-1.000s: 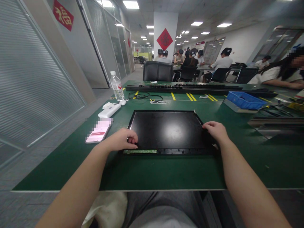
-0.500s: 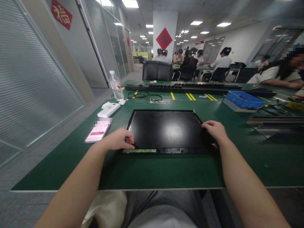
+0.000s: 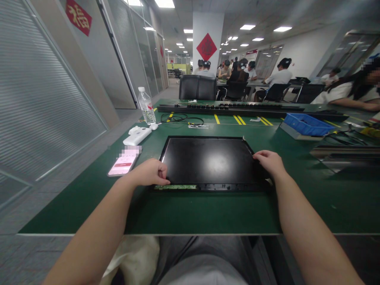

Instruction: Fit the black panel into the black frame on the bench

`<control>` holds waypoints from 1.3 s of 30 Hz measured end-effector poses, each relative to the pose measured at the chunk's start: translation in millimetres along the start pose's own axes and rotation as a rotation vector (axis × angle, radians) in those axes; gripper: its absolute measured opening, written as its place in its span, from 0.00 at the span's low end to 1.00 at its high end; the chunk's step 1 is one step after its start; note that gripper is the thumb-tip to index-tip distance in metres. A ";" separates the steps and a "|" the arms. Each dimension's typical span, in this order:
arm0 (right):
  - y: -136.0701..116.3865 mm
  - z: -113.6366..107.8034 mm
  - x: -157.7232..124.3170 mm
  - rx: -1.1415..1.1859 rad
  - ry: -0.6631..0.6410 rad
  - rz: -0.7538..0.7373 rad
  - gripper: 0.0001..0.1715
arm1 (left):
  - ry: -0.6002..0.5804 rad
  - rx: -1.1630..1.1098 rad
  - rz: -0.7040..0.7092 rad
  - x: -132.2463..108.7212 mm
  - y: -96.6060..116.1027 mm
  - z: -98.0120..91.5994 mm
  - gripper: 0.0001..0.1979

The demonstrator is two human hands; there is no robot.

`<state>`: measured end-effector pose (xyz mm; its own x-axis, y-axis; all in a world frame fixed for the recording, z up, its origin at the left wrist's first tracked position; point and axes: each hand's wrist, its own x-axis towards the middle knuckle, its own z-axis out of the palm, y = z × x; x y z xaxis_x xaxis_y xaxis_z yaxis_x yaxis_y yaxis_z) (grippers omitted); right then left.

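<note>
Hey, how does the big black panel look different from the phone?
The black panel is far larger than the phone. The black panel is dark with a pale glare, while the phone glows pink and white. Both are rectangular and face up.

Black it is, that rectangular panel (image 3: 204,160)! Slim green circuit strip (image 3: 175,187), dark-green bench (image 3: 204,213) striped yellow, blue plastic tray (image 3: 303,129)!
</note>
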<state>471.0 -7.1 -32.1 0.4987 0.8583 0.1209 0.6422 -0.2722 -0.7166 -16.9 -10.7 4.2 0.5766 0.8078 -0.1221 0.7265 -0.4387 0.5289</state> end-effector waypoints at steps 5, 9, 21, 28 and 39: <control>-0.1 0.5 0.6 -0.013 0.017 -0.006 0.10 | -0.013 0.009 0.004 0.4 1.7 1.2 0.14; 1.7 1.5 2.0 -0.007 0.016 -0.007 0.10 | -0.014 0.000 0.015 0.7 0.8 1.8 0.14; 5.3 2.9 3.7 0.011 0.022 -0.016 0.11 | -0.028 -0.092 0.023 1.1 0.1 5.2 0.16; 4.9 2.4 3.1 0.016 0.011 -0.011 0.12 | -0.032 -0.116 0.037 1.3 0.1 5.6 0.17; -0.6 2.8 -0.4 -0.005 0.026 -0.033 0.09 | 0.401 -0.025 -0.109 7.8 -8.7 4.1 0.16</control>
<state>468.8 -6.1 -33.6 0.4918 0.8554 0.1624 0.6618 -0.2461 -0.7081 -17.1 -2.2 -4.8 0.3020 0.9406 0.1554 0.7635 -0.3362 0.5514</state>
